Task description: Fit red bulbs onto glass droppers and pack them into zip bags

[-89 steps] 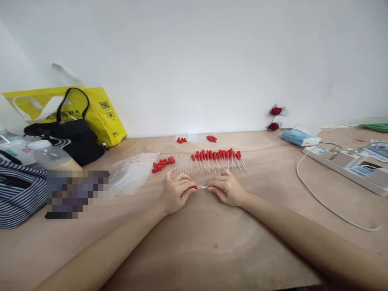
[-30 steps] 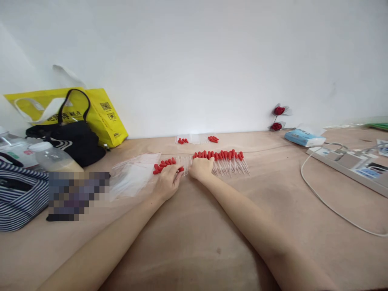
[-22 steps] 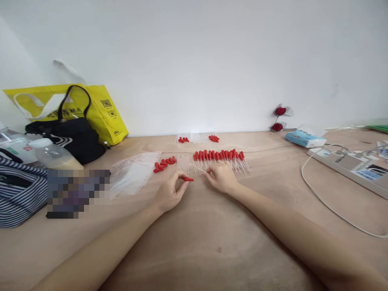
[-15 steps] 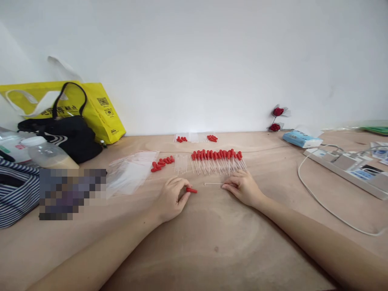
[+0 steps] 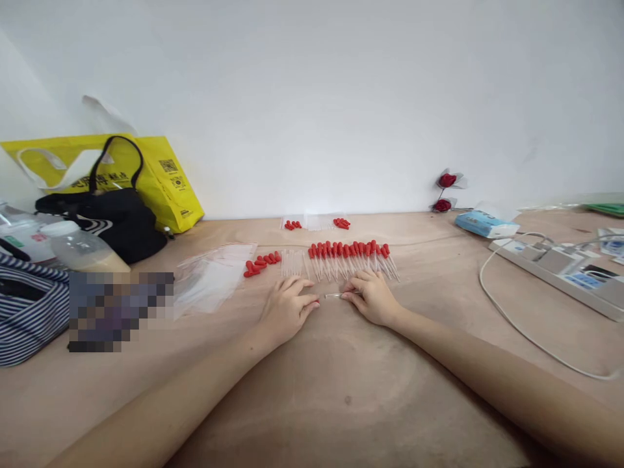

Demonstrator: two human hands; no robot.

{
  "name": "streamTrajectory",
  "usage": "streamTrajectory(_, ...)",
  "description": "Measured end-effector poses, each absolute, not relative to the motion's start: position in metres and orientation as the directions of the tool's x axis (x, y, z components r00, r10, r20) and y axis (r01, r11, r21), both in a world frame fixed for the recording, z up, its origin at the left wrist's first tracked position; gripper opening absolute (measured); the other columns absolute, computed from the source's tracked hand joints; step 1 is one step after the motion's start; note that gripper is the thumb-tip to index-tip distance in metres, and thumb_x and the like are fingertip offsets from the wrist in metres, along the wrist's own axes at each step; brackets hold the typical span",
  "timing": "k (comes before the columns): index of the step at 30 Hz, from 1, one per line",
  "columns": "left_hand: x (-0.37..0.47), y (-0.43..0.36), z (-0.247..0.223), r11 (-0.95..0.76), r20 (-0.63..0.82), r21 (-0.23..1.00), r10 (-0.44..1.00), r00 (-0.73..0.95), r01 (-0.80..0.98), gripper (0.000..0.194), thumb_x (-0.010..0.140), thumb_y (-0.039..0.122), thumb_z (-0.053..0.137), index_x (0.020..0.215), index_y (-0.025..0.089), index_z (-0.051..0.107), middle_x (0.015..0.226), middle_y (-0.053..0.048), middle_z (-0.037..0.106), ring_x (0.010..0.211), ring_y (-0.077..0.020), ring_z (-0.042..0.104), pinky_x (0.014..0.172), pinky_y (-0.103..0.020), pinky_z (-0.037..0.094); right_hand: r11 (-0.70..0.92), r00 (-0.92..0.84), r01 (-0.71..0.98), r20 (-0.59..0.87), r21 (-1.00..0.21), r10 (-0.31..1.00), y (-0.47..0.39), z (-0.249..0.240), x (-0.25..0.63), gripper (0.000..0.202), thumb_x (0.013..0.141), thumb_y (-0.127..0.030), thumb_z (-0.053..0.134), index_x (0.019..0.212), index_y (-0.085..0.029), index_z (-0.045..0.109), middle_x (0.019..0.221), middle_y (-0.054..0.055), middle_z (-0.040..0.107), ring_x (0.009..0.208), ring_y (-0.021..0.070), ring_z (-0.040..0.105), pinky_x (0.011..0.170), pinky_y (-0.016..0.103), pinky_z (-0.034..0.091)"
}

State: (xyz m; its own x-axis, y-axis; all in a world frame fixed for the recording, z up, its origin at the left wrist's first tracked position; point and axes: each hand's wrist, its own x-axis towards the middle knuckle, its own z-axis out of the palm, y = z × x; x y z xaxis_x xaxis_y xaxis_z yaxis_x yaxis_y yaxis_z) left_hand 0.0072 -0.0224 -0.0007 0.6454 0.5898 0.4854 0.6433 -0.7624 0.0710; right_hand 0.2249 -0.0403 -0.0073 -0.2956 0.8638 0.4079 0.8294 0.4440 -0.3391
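In the head view, my left hand (image 5: 287,309) is closed in a pinch on a red rubber bulb (image 5: 318,301), mostly hidden by the fingers. Facing it, my right hand (image 5: 374,299) grips a clear glass dropper tube (image 5: 333,296) whose end points left. A small gap separates tube and bulb. Just beyond my right hand lies a row of assembled droppers (image 5: 347,251) with red bulbs on top. Bare glass tubes (image 5: 291,262) lie behind my left hand, beside a cluster of loose red bulbs (image 5: 261,262).
Clear plastic bags (image 5: 207,279) lie at left, near a yellow bag (image 5: 170,188), a black bag (image 5: 124,224) and a bottle (image 5: 85,247). Small packets with red bulbs (image 5: 316,221) lie by the wall. At right are a tissue pack (image 5: 486,223) and a power strip (image 5: 550,270) with a cable.
My hands have drawn closer together, the left moving right with the bulb and the right moving left with the tube. Less of the bulb shows now.
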Motion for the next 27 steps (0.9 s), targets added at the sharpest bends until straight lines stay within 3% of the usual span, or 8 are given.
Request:
streamTrajectory(4, 0.008, -0.026, 0.002, -0.742, 0.497, 0.102, 0.615, 0.612, 0.663, 0.017, 0.085, 0.027, 0.047, 0.081, 0.021, 0.062, 0.084, -0.001, 0.064, 0.085, -0.0186, 0.051, 0.074, -0.034, 0.034, 0.471, -0.320, 0.822, 0.424, -0.320, 0.847, -0.040, -0.007, 0.221, 0.012, 0.082, -0.025, 0.049, 0.074, -0.018, 0.055, 0.077, 0.002, 0.060, 0.079, 0.0170, 0.050, 0.071, 0.031, 0.027)
streamTrajectory(10, 0.006, -0.028, 0.002, -0.702, 0.463, 0.185, 0.679, 0.569, 0.687, 0.016, 0.087, 0.027, 0.043, 0.085, 0.020, 0.057, 0.079, 0.001, 0.064, 0.079, -0.0174, 0.052, 0.068, -0.032, 0.032, 0.551, -0.354, 0.773, 0.507, -0.315, 0.786, -0.048, -0.008, 0.220, 0.013, 0.084, -0.024, 0.045, 0.078, -0.018, 0.055, 0.076, 0.002, 0.062, 0.075, 0.0151, 0.050, 0.074, 0.031, 0.025)
streamTrajectory(14, 0.006, -0.027, 0.001, -0.706, 0.476, 0.204, 0.677, 0.561, 0.678, 0.013, 0.085, 0.028, 0.047, 0.084, 0.021, 0.058, 0.077, 0.002, 0.064, 0.079, -0.0170, 0.052, 0.072, -0.033, 0.031, 0.595, -0.394, 0.750, 0.529, -0.287, 0.752, -0.052, -0.007, 0.215, 0.016, 0.085, -0.026, 0.043, 0.085, -0.019, 0.058, 0.076, 0.002, 0.064, 0.074, 0.0153, 0.049, 0.075, 0.032, 0.024)
streamTrajectory(27, 0.008, -0.029, 0.004, -0.725, 0.579, 0.186, 0.626, 0.522, 0.664, 0.012, 0.082, 0.028, 0.050, 0.080, 0.020, 0.059, 0.074, 0.002, 0.065, 0.078, -0.0163, 0.054, 0.076, -0.033, 0.031, 0.638, -0.388, 0.722, 0.607, -0.268, 0.694, -0.056, -0.007, 0.207, 0.015, 0.083, -0.024, 0.046, 0.082, -0.019, 0.060, 0.071, 0.000, 0.063, 0.069, 0.0129, 0.049, 0.075, 0.032, 0.024)
